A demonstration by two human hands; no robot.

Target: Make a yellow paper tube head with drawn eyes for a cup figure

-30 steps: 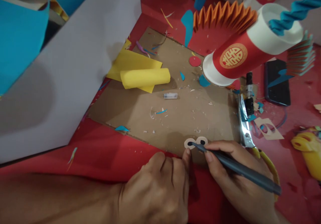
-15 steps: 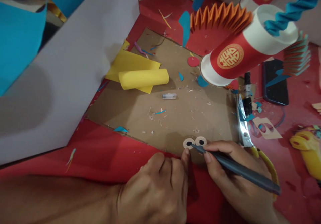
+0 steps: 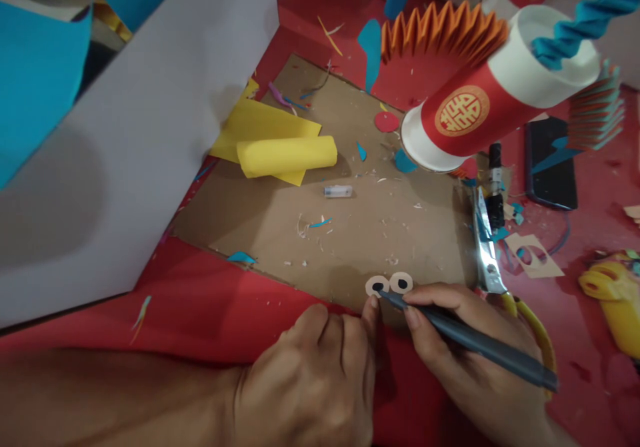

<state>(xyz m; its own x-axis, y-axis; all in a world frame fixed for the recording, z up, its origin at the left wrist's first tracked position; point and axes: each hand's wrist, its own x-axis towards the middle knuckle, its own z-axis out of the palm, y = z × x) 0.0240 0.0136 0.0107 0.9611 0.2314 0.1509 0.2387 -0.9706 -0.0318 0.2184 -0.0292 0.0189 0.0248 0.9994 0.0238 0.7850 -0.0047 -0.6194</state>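
Observation:
A small pale paper cut-out (image 3: 395,282) shaped like two joined eyes with black pupils lies at the near edge of a brown cardboard sheet (image 3: 350,227). My right hand (image 3: 475,360) grips a dark grey pen (image 3: 470,340), its tip on the left pupil. My left hand (image 3: 320,373) is curled, with a fingertip pressed down just beside the cut-out's left edge.
Scissors with yellow handles (image 3: 493,267) lie right of the cut-out. A red-and-white paper cup with orange pleated paper (image 3: 480,100) lies at the back right, a dark phone (image 3: 550,160) beyond it. Rolled yellow paper (image 3: 285,153) and a large grey sheet (image 3: 125,140) lie left.
The pen tip has shifted slightly over the left pupil of the cut-out. Both hands stay in the same place.

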